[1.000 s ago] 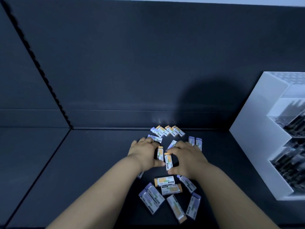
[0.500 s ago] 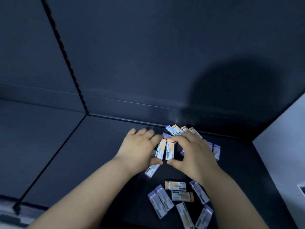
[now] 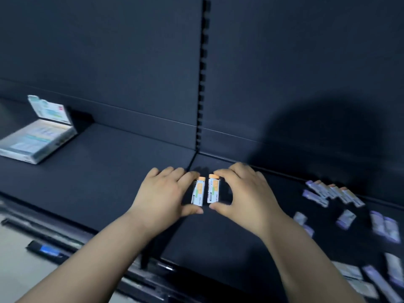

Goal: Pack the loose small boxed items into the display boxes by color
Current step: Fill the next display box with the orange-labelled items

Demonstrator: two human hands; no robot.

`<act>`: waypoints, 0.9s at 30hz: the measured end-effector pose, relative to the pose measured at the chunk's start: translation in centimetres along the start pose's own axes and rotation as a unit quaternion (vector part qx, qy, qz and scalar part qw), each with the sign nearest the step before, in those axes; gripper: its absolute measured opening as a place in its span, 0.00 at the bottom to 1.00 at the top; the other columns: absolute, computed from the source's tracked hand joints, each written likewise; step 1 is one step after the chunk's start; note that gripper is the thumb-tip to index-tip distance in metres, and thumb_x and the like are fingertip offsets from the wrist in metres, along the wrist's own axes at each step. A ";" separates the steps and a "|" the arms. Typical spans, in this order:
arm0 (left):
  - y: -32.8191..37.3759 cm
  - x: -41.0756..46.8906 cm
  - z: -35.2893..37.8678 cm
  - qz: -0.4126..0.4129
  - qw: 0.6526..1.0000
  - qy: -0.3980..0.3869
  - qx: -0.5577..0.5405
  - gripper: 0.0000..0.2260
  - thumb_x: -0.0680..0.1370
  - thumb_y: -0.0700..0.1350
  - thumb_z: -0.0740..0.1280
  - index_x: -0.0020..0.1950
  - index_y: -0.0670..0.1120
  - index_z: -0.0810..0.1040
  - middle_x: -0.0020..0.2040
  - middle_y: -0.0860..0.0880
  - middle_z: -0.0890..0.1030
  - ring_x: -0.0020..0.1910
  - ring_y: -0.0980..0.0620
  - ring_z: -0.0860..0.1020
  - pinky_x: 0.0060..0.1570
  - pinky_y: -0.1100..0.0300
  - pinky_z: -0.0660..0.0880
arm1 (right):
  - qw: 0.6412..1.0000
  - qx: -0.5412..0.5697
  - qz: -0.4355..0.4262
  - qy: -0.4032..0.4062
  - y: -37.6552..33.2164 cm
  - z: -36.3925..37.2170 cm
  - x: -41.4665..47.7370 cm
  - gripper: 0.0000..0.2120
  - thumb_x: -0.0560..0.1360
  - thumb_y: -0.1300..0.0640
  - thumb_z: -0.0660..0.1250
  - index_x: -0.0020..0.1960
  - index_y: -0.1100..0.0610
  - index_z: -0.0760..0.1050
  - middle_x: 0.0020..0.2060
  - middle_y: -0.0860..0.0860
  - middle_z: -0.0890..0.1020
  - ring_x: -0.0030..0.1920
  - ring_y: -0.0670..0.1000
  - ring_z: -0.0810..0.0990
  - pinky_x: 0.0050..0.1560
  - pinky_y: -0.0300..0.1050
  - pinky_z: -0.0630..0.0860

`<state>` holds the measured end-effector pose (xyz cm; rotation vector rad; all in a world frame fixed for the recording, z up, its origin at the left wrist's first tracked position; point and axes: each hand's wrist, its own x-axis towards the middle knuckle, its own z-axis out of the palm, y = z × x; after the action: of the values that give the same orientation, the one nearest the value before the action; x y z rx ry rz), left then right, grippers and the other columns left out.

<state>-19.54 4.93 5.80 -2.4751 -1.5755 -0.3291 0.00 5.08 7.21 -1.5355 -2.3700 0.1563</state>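
Above the shelf [image 3: 109, 171], both boxes [image 3: 197, 192] [image 3: 213, 189] show orange caps.

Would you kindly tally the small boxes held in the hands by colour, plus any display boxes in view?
Orange boxes: 2, one pinched by the left hand, one by the right hand
Display box: 1
Total: 3
The loose pile at right is too blurred to count.
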 end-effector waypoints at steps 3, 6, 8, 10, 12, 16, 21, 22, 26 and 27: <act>-5.9 -2.3 -0.9 -0.012 1.000 -0.014 0.016 0.33 0.60 0.71 0.65 0.55 0.49 0.81 0.39 0.54 0.80 0.37 0.50 0.79 0.35 0.58 0.71 | 1.000 0.004 -0.016 -0.003 -5.6 2.5 3.0 0.31 0.66 0.41 0.73 0.67 0.46 0.70 0.55 0.44 0.72 0.57 0.47 0.71 0.56 0.41 0.60; -11.9 -4.0 -1.5 -0.027 0.998 -0.025 0.044 0.33 0.60 0.71 0.65 0.54 0.48 0.81 0.38 0.53 0.80 0.36 0.49 0.80 0.35 0.58 0.71 | 1.000 0.000 -0.026 0.001 -10.7 4.9 6.2 0.30 0.66 0.41 0.73 0.65 0.46 0.71 0.54 0.45 0.73 0.56 0.49 0.72 0.54 0.42 0.60; -15.2 -4.8 -1.8 -0.037 0.997 -0.032 0.063 0.33 0.59 0.71 0.67 0.53 0.48 0.81 0.37 0.52 0.80 0.36 0.49 0.80 0.34 0.57 0.71 | 1.000 -0.008 -0.026 0.002 -13.3 6.1 8.0 0.30 0.65 0.41 0.74 0.64 0.47 0.72 0.52 0.46 0.74 0.54 0.50 0.73 0.54 0.45 0.62; -18.3 -5.5 -1.9 -0.043 0.995 -0.041 0.075 0.33 0.58 0.71 0.71 0.53 0.49 0.81 0.37 0.52 0.80 0.36 0.48 0.80 0.34 0.57 0.71 | 0.999 -0.014 -0.031 0.009 -15.6 7.2 10.0 0.30 0.63 0.41 0.75 0.61 0.48 0.75 0.49 0.47 0.75 0.51 0.51 0.74 0.51 0.46 0.64; -21.0 -6.0 -1.8 -0.053 0.994 -0.047 0.078 0.33 0.57 0.70 0.73 0.53 0.49 0.81 0.37 0.52 0.80 0.36 0.48 0.80 0.35 0.56 0.71 | 0.999 -0.023 -0.038 0.010 -17.6 8.0 12.0 0.30 0.61 0.41 0.76 0.60 0.49 0.76 0.48 0.47 0.76 0.49 0.52 0.75 0.49 0.47 0.66; -25.5 -6.1 -1.8 -0.076 0.993 -0.064 0.066 0.33 0.62 0.71 0.70 0.59 0.50 0.78 0.44 0.51 0.81 0.44 0.48 0.80 0.42 0.54 0.70 | 0.998 -0.038 -0.057 0.010 -20.5 9.3 16.1 0.30 0.61 0.41 0.76 0.59 0.50 0.76 0.47 0.48 0.77 0.48 0.52 0.76 0.49 0.48 0.68; -31.0 -5.3 -1.3 -0.113 0.991 -0.056 0.046 0.35 0.69 0.72 0.61 0.70 0.55 0.66 0.59 0.54 0.76 0.60 0.51 0.73 0.56 0.56 0.64 | 0.996 -0.030 -0.086 -0.003 -23.0 10.9 21.7 0.29 0.63 0.40 0.74 0.61 0.49 0.75 0.50 0.47 0.76 0.53 0.51 0.74 0.54 0.47 0.66; -32.1 -5.1 -1.3 -0.121 0.990 -0.063 0.040 0.35 0.69 0.73 0.61 0.70 0.55 0.66 0.60 0.54 0.75 0.61 0.51 0.73 0.57 0.56 0.64 | 0.995 -0.023 -0.093 -0.013 -23.6 11.1 22.9 0.29 0.64 0.39 0.73 0.62 0.48 0.74 0.51 0.46 0.75 0.54 0.51 0.73 0.55 0.46 0.64; -36.2 -4.7 -1.2 -0.143 0.987 -0.071 0.023 0.35 0.69 0.72 0.61 0.70 0.55 0.66 0.60 0.54 0.75 0.61 0.51 0.73 0.56 0.56 0.63 | 0.992 -0.019 -0.106 -0.061 -25.6 12.0 27.2 0.30 0.67 0.36 0.69 0.65 0.44 0.69 0.56 0.44 0.72 0.59 0.48 0.69 0.59 0.45 0.63; -37.2 -4.6 -1.1 -0.148 0.986 -0.073 0.026 0.35 0.69 0.72 0.60 0.71 0.55 0.65 0.61 0.54 0.75 0.61 0.51 0.73 0.56 0.57 0.63 | 0.992 -0.017 -0.105 -0.066 -26.1 12.3 28.1 0.29 0.67 0.35 0.68 0.65 0.44 0.68 0.56 0.44 0.71 0.59 0.48 0.69 0.60 0.45 0.63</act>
<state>-55.31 16.21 7.05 -2.2715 -1.9901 -0.1467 -37.20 20.50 7.95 -1.3152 -2.6328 0.1739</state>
